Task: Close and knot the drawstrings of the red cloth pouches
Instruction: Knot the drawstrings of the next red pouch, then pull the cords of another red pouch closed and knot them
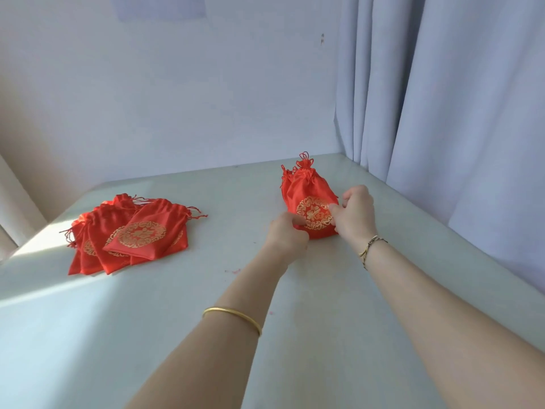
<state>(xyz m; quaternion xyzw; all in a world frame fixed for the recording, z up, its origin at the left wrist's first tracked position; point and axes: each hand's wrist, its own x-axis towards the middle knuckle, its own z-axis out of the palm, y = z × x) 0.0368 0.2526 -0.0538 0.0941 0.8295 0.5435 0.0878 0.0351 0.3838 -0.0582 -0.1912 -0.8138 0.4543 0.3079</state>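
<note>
A red cloth pouch (309, 199) with a gold round emblem lies at the far right of the table, its mouth cinched and its drawstring knotted at the top. More closed pouches lie behind it. My left hand (287, 234) pinches its lower left edge with curled fingers. My right hand (352, 214) pinches its right side near the emblem. To the left lies a fanned pile of several red pouches (129, 234), their mouths wider and their strings loose.
The pale table (177, 320) fills the foreground, with sunlight across its left part. A light blue curtain (457, 98) hangs along the right edge. A plain wall stands behind. Small red thread scraps (236, 271) lie mid-table.
</note>
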